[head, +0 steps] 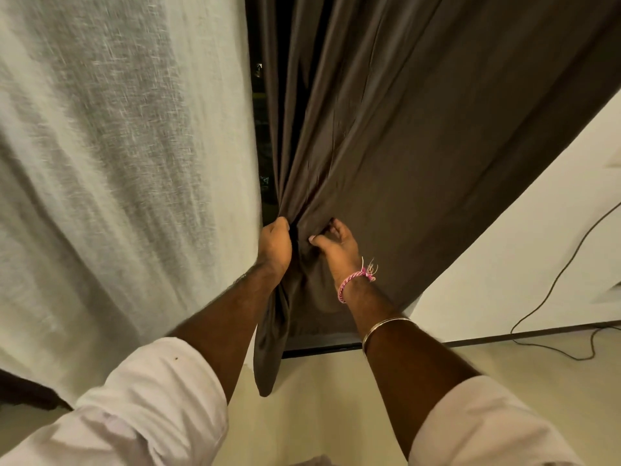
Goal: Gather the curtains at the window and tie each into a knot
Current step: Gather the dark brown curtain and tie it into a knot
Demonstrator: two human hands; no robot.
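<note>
The brown curtain (386,129) fills the view from twelve to three o'clock, its folds running down and converging at the centre, where both hands bunch it. The left hand (274,248) is closed in a fist around the curtain's left edge, knuckles toward the camera, with the fabric pulled tight above it. Just beside it at about three o'clock, the right hand (336,245) has its fingers curled into the gathered cloth, thumb pressed against the fold nearest the left hand. Below the two hands the gathered tail of the curtain hangs loose between the forearms, its rounded end at about six o'clock, above the pale floor (319,415).

No container shows in the view.

The white sheer curtain (117,163) covers the whole side from eight to twelve o'clock, hanging ungathered, its right edge just beside the left hand. Between the two curtains a narrow dark strip of window (260,129) shows. The right wrist carries a pink thread band (353,280), and farther up the forearm a thin metal bangle (383,326). Both arms wear rolled white sleeves (151,398). At four o'clock a dark cable (551,290) trails down the white wall (521,230) and along the floor.
</note>
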